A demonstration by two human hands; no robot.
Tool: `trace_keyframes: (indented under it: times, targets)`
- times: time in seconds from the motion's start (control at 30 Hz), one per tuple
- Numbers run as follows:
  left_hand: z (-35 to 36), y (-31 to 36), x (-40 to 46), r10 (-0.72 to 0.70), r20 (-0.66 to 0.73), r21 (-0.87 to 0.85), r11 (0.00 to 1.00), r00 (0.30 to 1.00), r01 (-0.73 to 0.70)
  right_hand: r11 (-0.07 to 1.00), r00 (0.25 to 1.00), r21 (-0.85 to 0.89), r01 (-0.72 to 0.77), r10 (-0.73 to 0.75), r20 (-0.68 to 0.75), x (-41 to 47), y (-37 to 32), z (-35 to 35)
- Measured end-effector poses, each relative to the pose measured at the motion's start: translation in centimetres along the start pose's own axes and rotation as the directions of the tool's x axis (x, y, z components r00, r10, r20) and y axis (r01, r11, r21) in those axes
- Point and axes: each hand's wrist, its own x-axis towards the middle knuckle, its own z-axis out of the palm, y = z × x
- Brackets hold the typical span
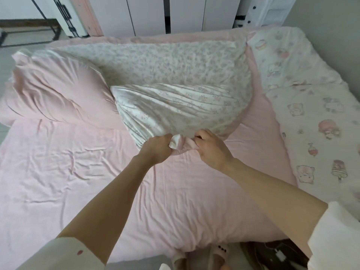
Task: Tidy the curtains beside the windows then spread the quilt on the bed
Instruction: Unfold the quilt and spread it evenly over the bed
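A quilt (171,75) with a white floral side and a plain pink side lies bunched across the far half of the bed (78,182). Its pink side bulges at the left. One corner is drawn toward me in tight folds. My left hand (157,149) grips that corner in a fist. My right hand (212,147) pinches the same bunched edge just to the right, fingers curled into the fabric. Both hands almost touch each other over the pink sheet. No curtains are in view.
A second white cover (315,121) printed with cartoon figures lies along the right side of the bed by the grey wall. White cupboard doors (148,14) stand beyond the far edge. A pink door frame (85,14) is at the back left. My slippers (218,254) show at the near edge.
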Motion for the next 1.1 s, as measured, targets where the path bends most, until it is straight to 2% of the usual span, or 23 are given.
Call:
trace_keyframes:
  times: [0.13,0.3,0.4,0.5,0.6,0.67,0.8,0.9,1.0,1.1]
  targets:
    - [-0.3,1.1,0.2,-0.008,-0.025,-0.015,1.0,1.0,0.007,0.999,0.999,-0.006,0.038,-0.038,0.007,-0.1,0.3,-1.6]
    - [0.1,4.3,-1.0,-0.089,-0.07,-0.04,0.995,0.994,0.086,0.999,0.999,0.006,0.044,-0.044,0.03,-1.6,1.9,-3.1]
    - [1.7,7.4,-1.9,-0.147,-0.039,-0.117,0.983,0.988,0.142,0.999,0.992,0.053,-0.011,0.005,0.124,-3.7,4.1,-4.1]
    - [4.2,12.6,-3.1,-0.204,0.029,-0.312,0.928,0.978,0.203,0.999,0.974,0.04,-0.014,0.005,0.226,-7.0,7.9,-5.9]
    - [7.4,20.3,-3.9,-0.146,0.101,-0.446,0.877,0.984,0.176,0.999,0.958,-0.009,-0.039,0.04,0.284,-12.0,13.6,-8.2]
    - [9.5,26.3,-3.8,-0.09,0.163,-0.502,0.85,0.982,0.162,0.994,0.955,-0.017,-0.108,0.108,0.277,-16.3,18.2,-9.6]
    - [12.1,36.5,-1.9,0.015,0.225,-0.476,0.874,0.974,0.096,0.945,0.931,0.046,-0.325,0.311,0.19,-23.8,26.2,-11.7]
    - [13.5,40.8,-0.4,0.06,0.294,-0.477,0.874,0.954,0.092,0.91,0.906,0.075,-0.408,0.394,0.154,-26.9,28.7,-12.6]
    - [16.1,40.3,-0.5,0.011,0.367,-0.38,0.915,0.93,0.139,0.913,0.899,0.077,-0.401,0.376,0.223,-28.2,28.4,-11.0]
    - [18.3,37.4,-1.1,-0.036,0.374,-0.371,0.91,0.927,0.185,0.911,0.892,0.123,-0.394,0.347,0.288,-28.6,27.5,-8.4]
